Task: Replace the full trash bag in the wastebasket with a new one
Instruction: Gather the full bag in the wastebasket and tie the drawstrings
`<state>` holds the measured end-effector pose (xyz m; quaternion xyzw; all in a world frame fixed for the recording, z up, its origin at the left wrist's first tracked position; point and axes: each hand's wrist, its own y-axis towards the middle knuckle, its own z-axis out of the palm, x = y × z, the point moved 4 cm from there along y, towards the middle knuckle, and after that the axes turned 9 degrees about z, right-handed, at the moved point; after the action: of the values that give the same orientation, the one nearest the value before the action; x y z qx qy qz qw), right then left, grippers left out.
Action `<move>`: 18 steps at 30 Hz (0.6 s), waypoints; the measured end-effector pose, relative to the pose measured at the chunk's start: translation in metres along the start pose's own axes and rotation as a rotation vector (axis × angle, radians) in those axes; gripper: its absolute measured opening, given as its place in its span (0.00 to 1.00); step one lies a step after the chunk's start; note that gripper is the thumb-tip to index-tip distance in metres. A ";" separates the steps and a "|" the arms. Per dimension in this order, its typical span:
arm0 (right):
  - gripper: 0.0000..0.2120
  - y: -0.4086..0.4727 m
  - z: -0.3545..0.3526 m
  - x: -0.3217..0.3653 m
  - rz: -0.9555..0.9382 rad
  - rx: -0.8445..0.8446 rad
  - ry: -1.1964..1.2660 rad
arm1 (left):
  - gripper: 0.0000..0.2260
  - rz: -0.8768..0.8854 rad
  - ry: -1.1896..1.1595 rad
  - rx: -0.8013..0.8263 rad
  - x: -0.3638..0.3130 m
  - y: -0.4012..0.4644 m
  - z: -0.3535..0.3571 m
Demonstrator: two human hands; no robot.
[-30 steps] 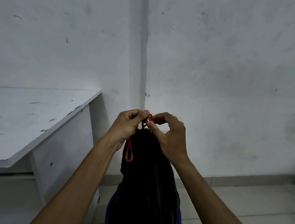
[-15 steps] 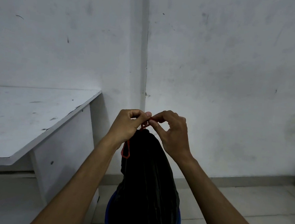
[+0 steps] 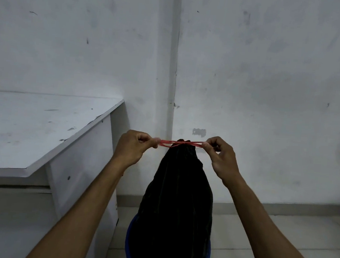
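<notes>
I'm looking at a scuffed white wall (image 3: 250, 74) with a pale tiled floor (image 3: 277, 249) below it. My left hand (image 3: 132, 146) has its fingers curled and pinches one end of the red drawstring (image 3: 180, 143); my right hand (image 3: 221, 154) pinches the other end between thumb and forefinger. The hands are held apart, level with each other, and the string runs taut between them, crossing at the gathered neck of the black trash bag (image 3: 176, 200). The bag stands upright, its bulging lower part inside the blue wastebasket (image 3: 128, 245) on the floor. Just left of the basket stands a white desk (image 3: 32, 130) against the wall.
</notes>
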<state>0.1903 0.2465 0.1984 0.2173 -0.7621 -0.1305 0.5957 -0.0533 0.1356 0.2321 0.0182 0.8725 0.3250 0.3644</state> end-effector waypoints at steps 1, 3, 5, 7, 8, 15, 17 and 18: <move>0.06 0.000 0.001 -0.005 0.018 -0.001 -0.003 | 0.13 -0.006 0.017 -0.015 0.004 0.000 0.000; 0.06 0.001 0.002 -0.010 0.033 -0.003 -0.001 | 0.13 -0.021 0.035 -0.044 0.011 -0.001 0.000; 0.06 0.001 0.002 -0.010 0.035 -0.006 0.001 | 0.13 -0.023 0.049 -0.068 0.015 -0.002 0.001; 0.07 0.001 0.003 -0.010 0.051 -0.023 0.017 | 0.13 -0.010 0.055 -0.085 0.017 -0.003 0.004; 0.07 0.001 0.004 -0.009 0.068 -0.038 0.039 | 0.13 0.002 0.045 -0.094 0.017 -0.003 0.005; 0.16 -0.030 0.031 -0.001 0.225 0.071 0.220 | 0.13 -0.049 -0.188 -0.083 0.019 -0.007 0.022; 0.32 -0.046 0.052 -0.010 0.283 0.142 0.218 | 0.13 -0.111 -0.270 -0.066 0.024 -0.012 0.036; 0.38 -0.053 0.063 -0.016 0.317 0.158 0.227 | 0.13 -0.131 -0.309 -0.051 0.027 -0.015 0.044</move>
<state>0.1419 0.2046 0.1441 0.1541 -0.7225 0.0502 0.6721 -0.0414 0.1552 0.1834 0.0020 0.7968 0.3159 0.5150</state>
